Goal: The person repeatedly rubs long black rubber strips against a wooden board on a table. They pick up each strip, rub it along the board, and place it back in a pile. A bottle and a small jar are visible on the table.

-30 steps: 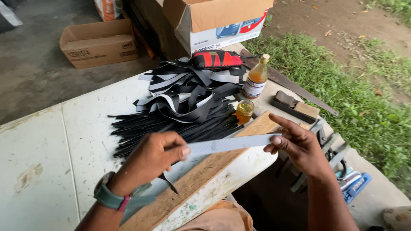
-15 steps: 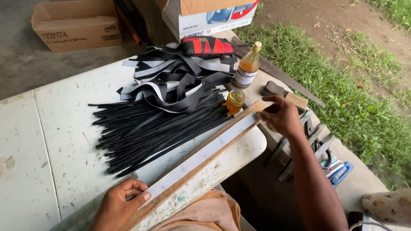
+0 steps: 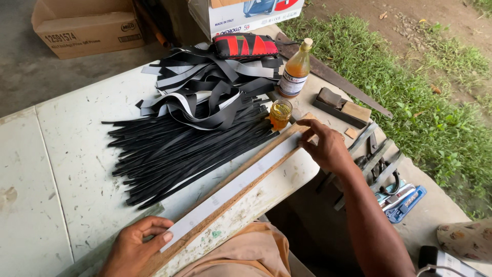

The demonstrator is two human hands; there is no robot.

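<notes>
A long pale rubber strip (image 3: 230, 190) lies flat along a wooden board (image 3: 256, 177) at the white table's near edge. My left hand (image 3: 136, 246) presses the strip's near end with its fingertips. My right hand (image 3: 325, 146) holds down the far end against the board. A pile of thin black rubber strips (image 3: 174, 146) lies just behind the board, with wider black and grey bands (image 3: 205, 90) heaped beyond it.
A small jar of amber liquid (image 3: 280, 114) and a bottle of amber liquid (image 3: 295, 69) stand by the board's far end. A red and black pouch (image 3: 245, 45) lies at the back. Metal tools (image 3: 379, 161) and a sharpening block (image 3: 342, 106) sit to the right. Cardboard boxes (image 3: 87, 28) stand behind.
The pale strip, held up between both hands a second ago, now lies flat along the board. My left hand moved to its near end, my right to its far end.
</notes>
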